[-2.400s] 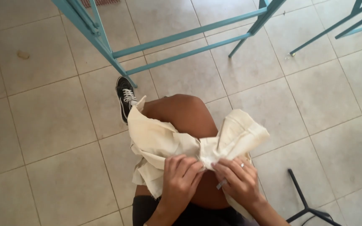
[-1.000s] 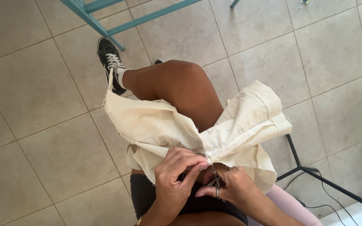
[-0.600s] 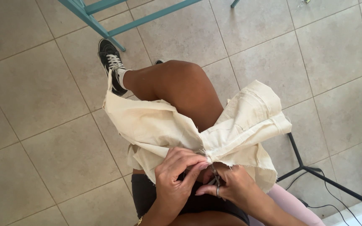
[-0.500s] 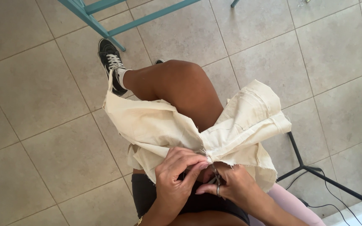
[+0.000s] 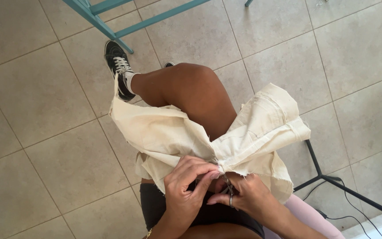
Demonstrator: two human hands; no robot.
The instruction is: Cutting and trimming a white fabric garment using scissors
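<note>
A cream cloth [image 5: 164, 132] with frayed edges lies over my raised knee [image 5: 191, 88] and spreads out to both sides. It is gathered into a tight bunch near my lap. My left hand [image 5: 184, 188] pinches that bunch from the left, thumb and fingertips closed on the fabric. Pressed against it from the right, my right hand [image 5: 250, 199] wears a ring and grips the same gathered spot. A small dark metal piece shows between the fingers; I cannot tell what it is.
I sit above a beige tiled floor [image 5: 40, 132]. My black sneaker [image 5: 118, 66] rests beside a teal metal frame [image 5: 111, 24] at the top. A black stand leg [image 5: 328, 177] and cables lie at the lower right.
Since the earliest frame the view has shifted and the cloth is spread wider over my knee. Over the last second both hands have stayed pinched at the gathered spot, almost still.
</note>
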